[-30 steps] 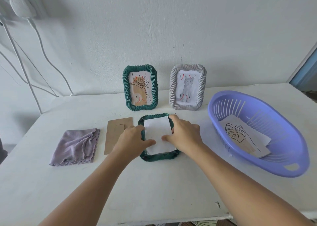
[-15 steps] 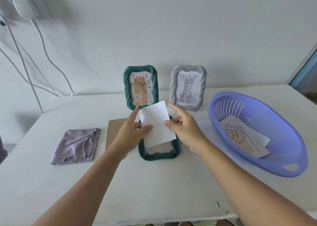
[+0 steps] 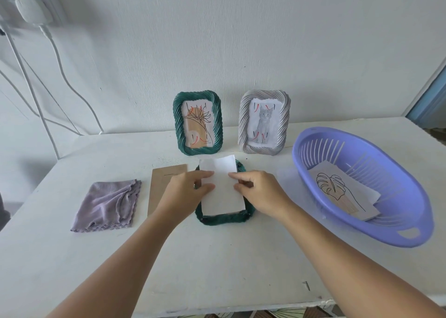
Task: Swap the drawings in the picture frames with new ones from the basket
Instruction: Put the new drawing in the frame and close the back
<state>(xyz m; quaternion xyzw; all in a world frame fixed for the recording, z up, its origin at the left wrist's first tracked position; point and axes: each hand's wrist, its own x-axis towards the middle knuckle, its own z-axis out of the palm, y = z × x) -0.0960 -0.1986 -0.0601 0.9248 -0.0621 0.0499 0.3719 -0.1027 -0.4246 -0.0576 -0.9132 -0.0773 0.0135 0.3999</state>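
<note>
bench (image 3: pixel 217 257) white, under my fingers. lilac basket (image 3: pixel 410 211) well right of right fingers, leaf drawing (image 3: pixel 337 189) lying inside. two upright frames beyond fingers: green frame (image 3: pixel 178 127), grey frame (image 3: pixel 243 124). face-down green frame (image 3: pixel 224 218) beneath my fingers, rigid and ropey; hold by rim. brown backing board (image 3: pixel 161 182) just left of left fingers. paper sheet (image 3: pixel 222 194) white, blank side up, light, floppy, creases easily; pinch edges, not middle. left hand (image 3: pixel 185 192) and right hand (image 3: pixel 260 192) both pinching sheet's side edges over frame.
</note>
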